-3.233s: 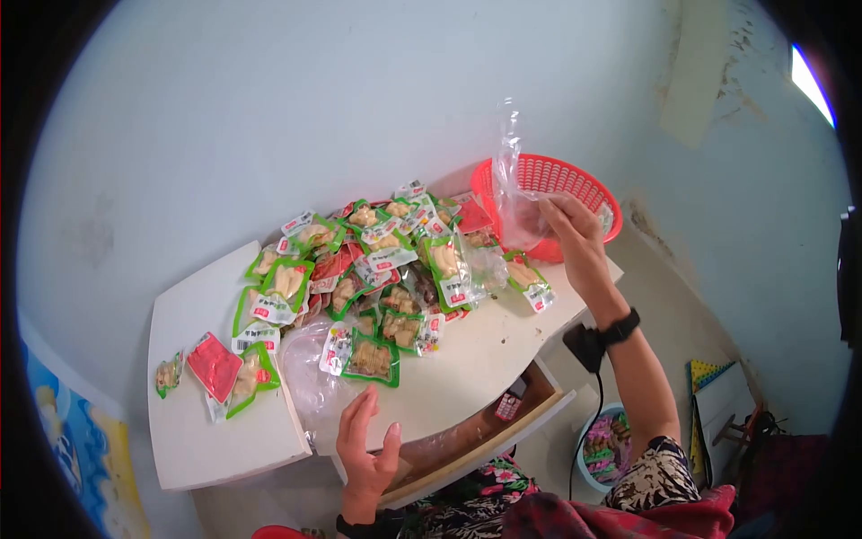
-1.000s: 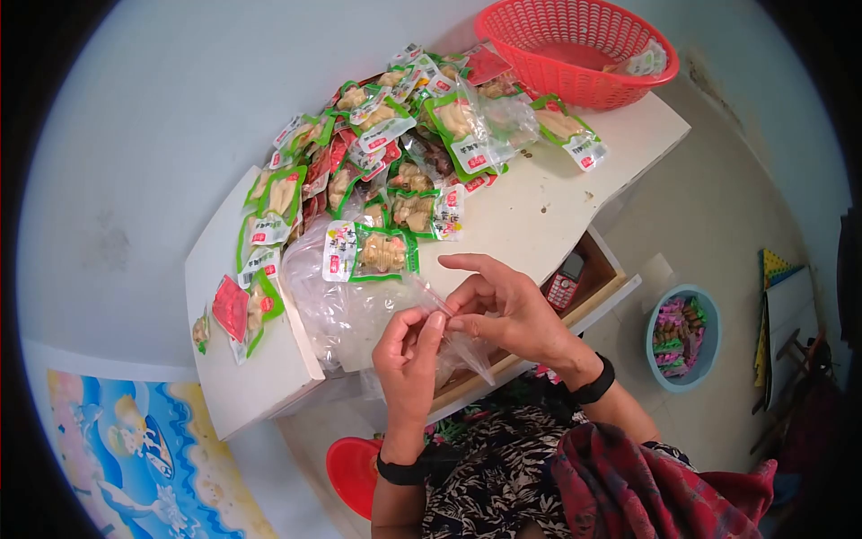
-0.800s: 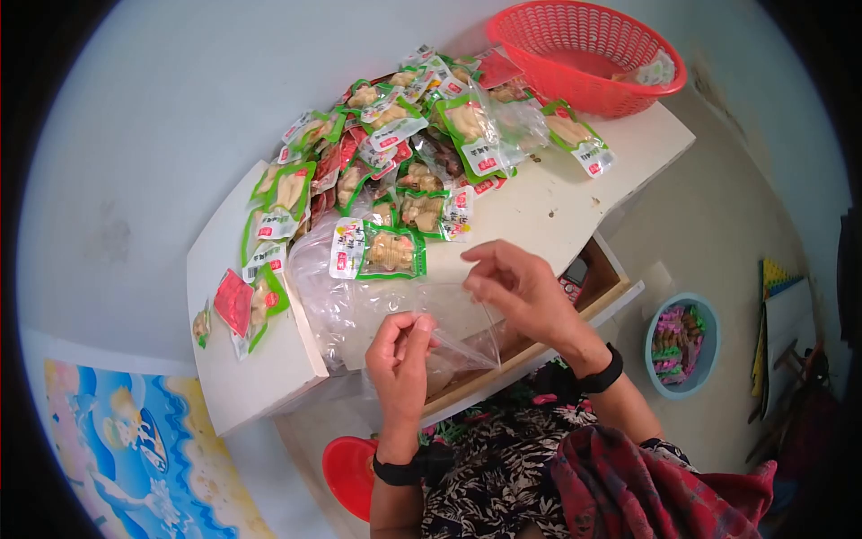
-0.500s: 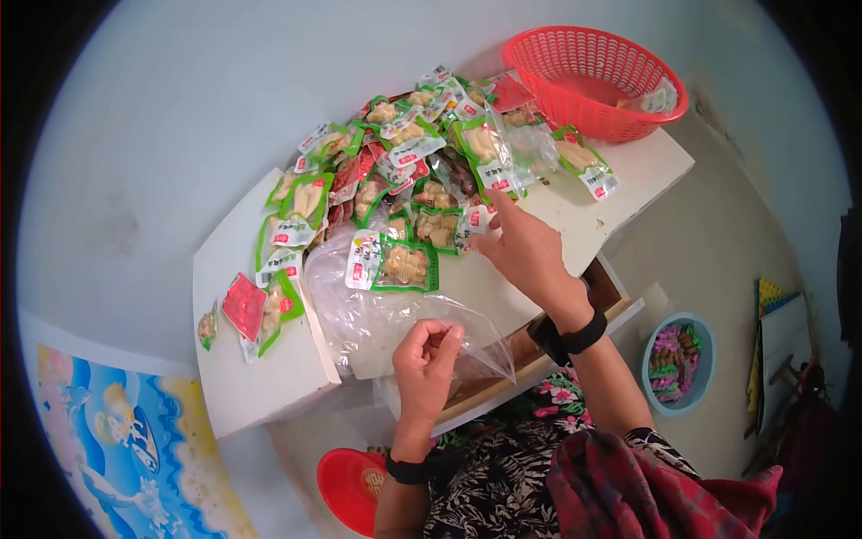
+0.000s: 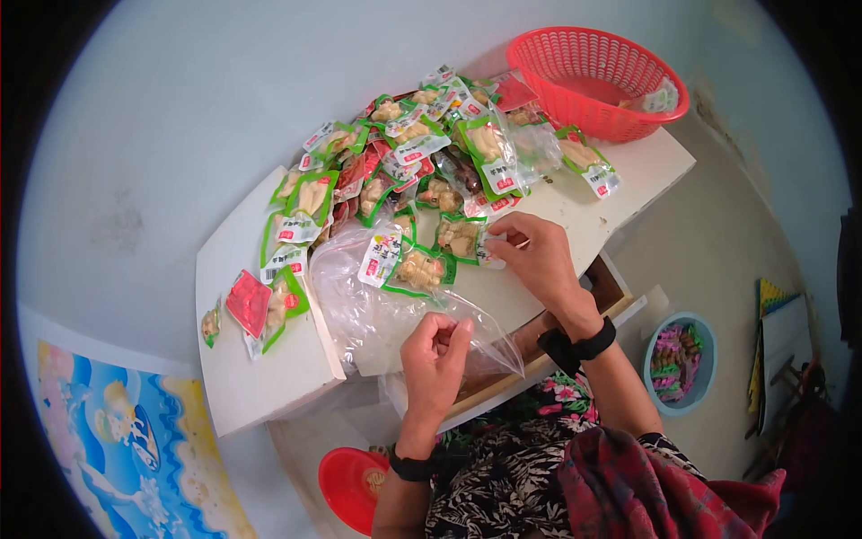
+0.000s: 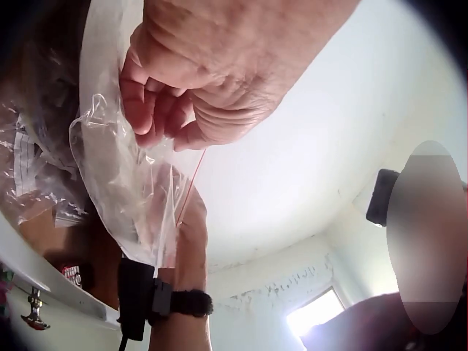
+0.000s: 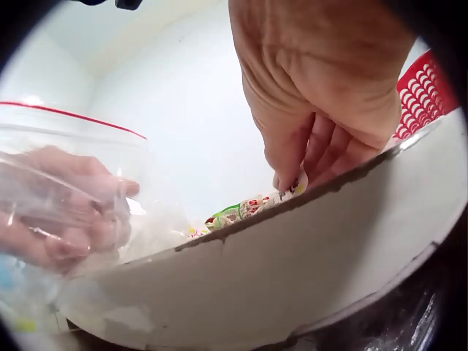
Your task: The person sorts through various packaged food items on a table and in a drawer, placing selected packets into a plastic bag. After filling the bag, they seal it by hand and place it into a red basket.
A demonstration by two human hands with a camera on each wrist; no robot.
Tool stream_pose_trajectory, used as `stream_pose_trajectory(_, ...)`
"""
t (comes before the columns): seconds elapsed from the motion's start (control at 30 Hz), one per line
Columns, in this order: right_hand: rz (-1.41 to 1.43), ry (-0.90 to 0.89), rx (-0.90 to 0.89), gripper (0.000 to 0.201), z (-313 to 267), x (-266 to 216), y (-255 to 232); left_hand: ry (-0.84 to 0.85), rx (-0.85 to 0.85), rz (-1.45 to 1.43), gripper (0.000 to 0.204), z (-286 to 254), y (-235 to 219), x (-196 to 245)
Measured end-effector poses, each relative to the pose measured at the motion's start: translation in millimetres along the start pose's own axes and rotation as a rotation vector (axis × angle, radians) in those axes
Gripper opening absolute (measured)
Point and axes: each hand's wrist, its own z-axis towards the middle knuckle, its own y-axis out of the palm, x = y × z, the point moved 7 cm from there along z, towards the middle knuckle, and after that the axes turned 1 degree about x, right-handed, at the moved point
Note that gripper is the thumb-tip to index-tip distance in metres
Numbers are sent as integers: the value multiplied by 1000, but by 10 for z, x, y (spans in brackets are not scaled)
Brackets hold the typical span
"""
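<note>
In the head view my left hand (image 5: 435, 359) pinches the edge of a clear plastic zip bag (image 5: 489, 337) over the front of the table. The left wrist view shows that bag (image 6: 110, 168) hanging from curled fingertips, and a thin red line at its mouth. My right hand (image 5: 543, 265) pinches the white end of a green-edged vacuum snack packet (image 5: 461, 239) with thumb and fingers. From the right wrist, the packet (image 7: 245, 212) lies at the table edge under the fingertips. Another green-edged packet (image 5: 417, 268) lies just left of it, close above the bag.
A heap of snack packets (image 5: 413, 135) covers the back of the white table (image 5: 575, 193). A red basket (image 5: 584, 108) stands at the far right. More clear bags (image 5: 346, 278) lie left of centre. An open drawer (image 5: 606, 287) juts out in front; a blue basin (image 5: 680, 364) sits on the floor.
My right hand brought a clear bag from the basket to the left hand, then left the bag and reached up to pinch a packet. The left hand stayed on the bag. The head view shifted.
</note>
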Motion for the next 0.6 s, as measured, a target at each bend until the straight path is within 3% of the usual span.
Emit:
stream_pose_trajectory(0.27, 335, -252, 182, 12, -282, -525, -788, -70, 30, -67, 17, 239, 248, 207)
stream_pose_trajectory(0.37, 428, -458, 188, 14, -431, -791, -1104, -71, 13, -113, 16, 310, 375, 228)
stream_pose_trajectory(0.5, 284, -418, 27, 22, -601, -782, -1040, -60, 18, -94, 15, 340, 492, 236)
stream_pose_trajectory(0.6, 235, -290, -44, 24, -649, -410, -842, 2, 58, -13, 15, 350, 399, 298)
